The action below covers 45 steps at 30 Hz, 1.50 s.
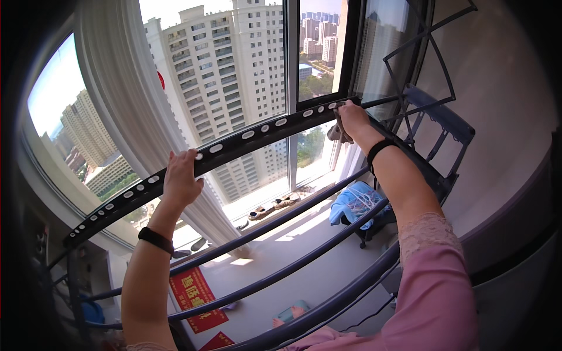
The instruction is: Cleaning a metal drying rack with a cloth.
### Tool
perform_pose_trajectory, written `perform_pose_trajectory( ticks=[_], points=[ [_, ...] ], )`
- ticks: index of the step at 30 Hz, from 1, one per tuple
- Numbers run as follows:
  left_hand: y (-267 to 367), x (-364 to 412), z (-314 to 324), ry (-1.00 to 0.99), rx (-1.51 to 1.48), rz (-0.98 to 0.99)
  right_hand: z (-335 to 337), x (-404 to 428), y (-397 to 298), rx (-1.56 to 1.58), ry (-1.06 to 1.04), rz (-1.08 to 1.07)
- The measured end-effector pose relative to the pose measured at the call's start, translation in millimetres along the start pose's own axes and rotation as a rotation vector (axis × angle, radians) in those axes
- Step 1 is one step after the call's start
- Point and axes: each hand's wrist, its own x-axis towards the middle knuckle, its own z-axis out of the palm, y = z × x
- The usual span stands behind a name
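Note:
A long dark drying-rack bar (237, 145) with a row of oval holes runs slantwise in front of the windows. Near its middle, my left hand (180, 177) rests on the bar, its fingers curled over the edge. Towards the bar's right end, my right hand (351, 117) holds a crumpled brown-grey cloth (339, 129) against it. Dark round rails (281, 281) cross below my forearms. Each wrist wears a black band.
A folding metal frame (439, 105) stands at the right wall. Below are a wheeled seat with blue cloth and hangers (358, 202), shoes on the sill (272, 209), a red printed sheet (199, 298) on the floor, and a white curtain (127, 79) at left.

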Motion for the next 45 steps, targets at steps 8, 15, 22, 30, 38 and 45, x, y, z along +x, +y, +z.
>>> perform_pose_trajectory(
  ticks=[8, 15, 22, 30, 38, 45],
  points=[
    [-6.0, -2.4, 6.1, 0.044, 0.008, -0.021, -28.5, 13.0, 6.4, 0.177, -0.505, 0.219],
    [-2.6, -3.8, 3.0, 0.063, 0.004, -0.026, -30.3, 9.8, 24.1, 0.353, -0.425, 0.406],
    [-3.6, -5.1, 2.4, 0.076, 0.006, -0.020, -20.2, 21.6, 21.0, 0.943, -0.125, 0.682],
    [-4.4, -5.8, 4.7, 0.096, 0.005, 0.003, 19.1, 24.1, 0.8, 0.579, -0.051, 0.327],
    [-5.4, -5.6, 1.5, 0.112, -0.014, 0.018, 13.3, -4.9, -11.0, 0.111, -0.005, 0.049],
    [-1.1, -4.3, 2.9, 0.101, 0.006, -0.004, 11.3, -8.7, -24.4, 0.240, 0.048, -0.035]
  ],
)
